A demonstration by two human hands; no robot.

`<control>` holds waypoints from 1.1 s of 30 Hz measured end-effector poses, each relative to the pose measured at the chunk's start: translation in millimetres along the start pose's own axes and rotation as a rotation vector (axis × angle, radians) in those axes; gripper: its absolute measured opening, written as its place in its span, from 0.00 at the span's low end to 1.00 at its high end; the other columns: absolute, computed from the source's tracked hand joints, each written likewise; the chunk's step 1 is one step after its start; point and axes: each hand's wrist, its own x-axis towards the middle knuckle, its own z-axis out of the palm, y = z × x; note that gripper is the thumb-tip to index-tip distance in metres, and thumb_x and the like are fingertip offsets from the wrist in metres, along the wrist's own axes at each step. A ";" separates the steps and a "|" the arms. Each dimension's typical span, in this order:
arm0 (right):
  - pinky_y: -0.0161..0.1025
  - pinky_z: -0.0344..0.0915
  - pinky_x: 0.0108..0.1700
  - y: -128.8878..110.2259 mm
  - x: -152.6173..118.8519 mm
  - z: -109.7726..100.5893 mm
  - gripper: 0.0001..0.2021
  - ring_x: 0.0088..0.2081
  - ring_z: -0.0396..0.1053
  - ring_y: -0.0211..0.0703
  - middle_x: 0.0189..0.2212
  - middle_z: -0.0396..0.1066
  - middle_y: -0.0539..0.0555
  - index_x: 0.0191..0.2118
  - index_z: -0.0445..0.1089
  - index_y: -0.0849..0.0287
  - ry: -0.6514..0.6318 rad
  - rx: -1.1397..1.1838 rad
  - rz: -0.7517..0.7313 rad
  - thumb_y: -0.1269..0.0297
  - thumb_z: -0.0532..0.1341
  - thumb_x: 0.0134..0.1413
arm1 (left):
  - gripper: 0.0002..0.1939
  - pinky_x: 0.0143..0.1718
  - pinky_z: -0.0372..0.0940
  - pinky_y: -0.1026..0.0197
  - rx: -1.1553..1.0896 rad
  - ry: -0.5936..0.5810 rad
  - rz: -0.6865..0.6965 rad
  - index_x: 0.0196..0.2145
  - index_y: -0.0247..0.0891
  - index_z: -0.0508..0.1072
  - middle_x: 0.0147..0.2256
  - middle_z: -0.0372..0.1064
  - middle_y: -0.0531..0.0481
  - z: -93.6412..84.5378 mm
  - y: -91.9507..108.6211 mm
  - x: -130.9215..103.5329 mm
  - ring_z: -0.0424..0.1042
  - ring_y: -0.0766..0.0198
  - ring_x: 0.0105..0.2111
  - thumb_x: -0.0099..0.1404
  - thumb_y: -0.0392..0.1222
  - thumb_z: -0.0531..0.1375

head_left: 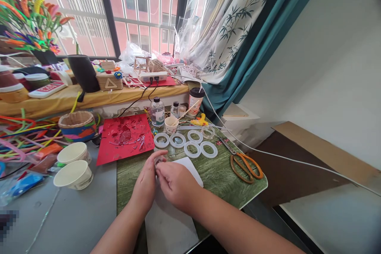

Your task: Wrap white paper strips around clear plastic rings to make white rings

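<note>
My left hand and my right hand meet above a white sheet on the green wood-patterned mat. Between them is a small, clear or shiny thing, mostly covered by the fingers, so its kind cannot be made out. The left fingers curve around its far side while the right fingers pinch at it from the near right. Just beyond the hands lie several translucent white ring moulds. A clear ring-shaped piece rests behind them.
Orange-handled scissors lie at the right edge of the mat. Behind the moulds stand a paper cup with a stick, a clear bottle and a yellow glue gun. Leftward are a red sheet and two paper bowls. A white cable crosses the right.
</note>
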 end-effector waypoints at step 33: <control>0.36 0.48 0.29 4.1 7.0 -1.9 0.13 0.25 0.59 0.37 0.23 0.63 0.47 0.28 0.58 0.56 0.106 0.181 0.268 0.68 0.52 0.68 | 0.26 0.55 0.67 0.51 0.053 0.040 0.026 0.54 0.40 0.76 0.51 0.77 0.43 2.9 -1.0 0.1 0.73 0.52 0.53 0.74 0.57 0.47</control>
